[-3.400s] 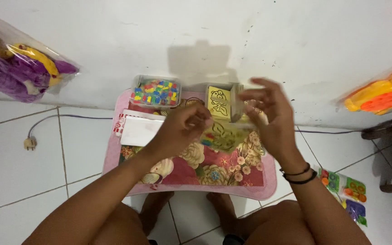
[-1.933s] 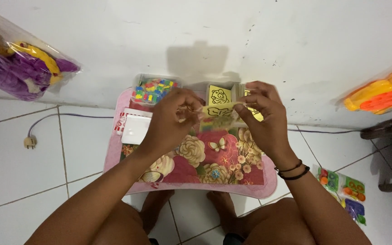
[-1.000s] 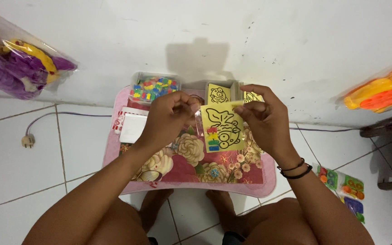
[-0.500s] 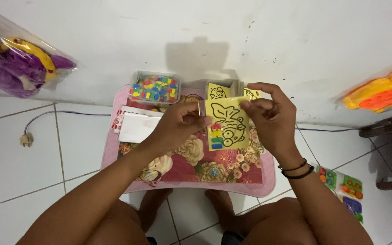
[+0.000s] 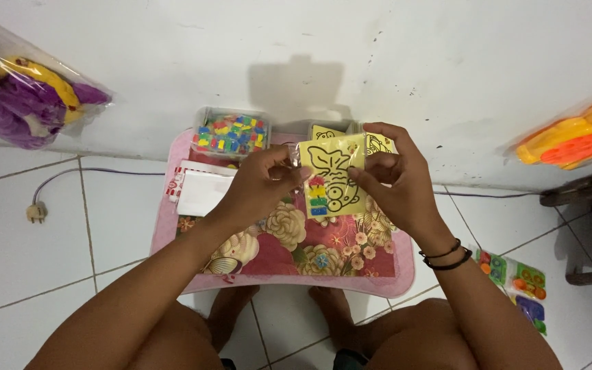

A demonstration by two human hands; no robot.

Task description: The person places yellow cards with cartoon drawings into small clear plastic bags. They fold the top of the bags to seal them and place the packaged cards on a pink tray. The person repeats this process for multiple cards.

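Note:
Both hands hold a yellow card [image 5: 334,179] with a black outline drawing and small coloured blocks along one edge, apparently in a clear sleeve. My left hand [image 5: 258,186] pinches its left edge and my right hand [image 5: 393,179] grips its right edge. The card hangs upright above a small pink table [image 5: 164,226] with a floral top. Behind it, a clear box holds more yellow cards [image 5: 323,132]. A clear box of small coloured pieces [image 5: 232,132] stands at the table's back left.
White paper packets [image 5: 200,192] lie on the table's left side. A bagged purple and yellow toy [image 5: 18,99] hangs at the left, orange toys [image 5: 570,137] at the right. A plug and cable [image 5: 35,212] lie on the tiled floor, coloured packets [image 5: 519,288] at right.
The hands came together over the table and lifted a yellow card out from the box area. It is now raised slightly higher and held upright between both hands.

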